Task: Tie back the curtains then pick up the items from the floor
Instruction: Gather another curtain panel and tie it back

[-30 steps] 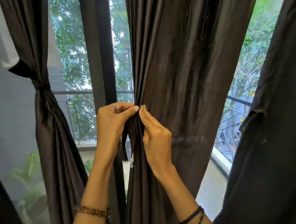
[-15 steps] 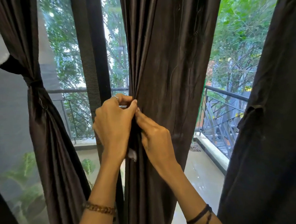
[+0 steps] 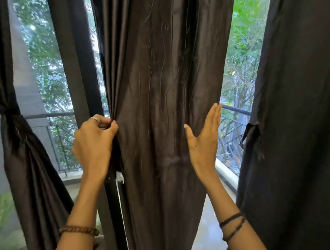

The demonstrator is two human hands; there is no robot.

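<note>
A dark brown middle curtain (image 3: pixel 158 87) hangs loose in front of me. My left hand (image 3: pixel 94 142) pinches its left edge in a closed fist at waist height. My right hand (image 3: pixel 203 140) is flat and open, fingers together, at the curtain's right edge, palm toward the cloth. A small white tag (image 3: pixel 120 177) shows below my left hand. The left curtain (image 3: pixel 29 170) is tied back with a dark band (image 3: pixel 8 112). The right curtain (image 3: pixel 297 118) hangs with a tie strap (image 3: pixel 251 139) dangling from its edge. No floor items are in view.
A dark window frame post (image 3: pixel 77 72) stands behind my left hand. Through the glass I see a balcony railing (image 3: pixel 234 109), a pale ledge (image 3: pixel 226 173) and green trees. The wet balcony floor (image 3: pixel 206 227) shows at the bottom right.
My right hand left the pinch beside my left hand, moved right across the curtain and opened flat. The curtain has spread wider. My left hand keeps its hold on the left edge.
</note>
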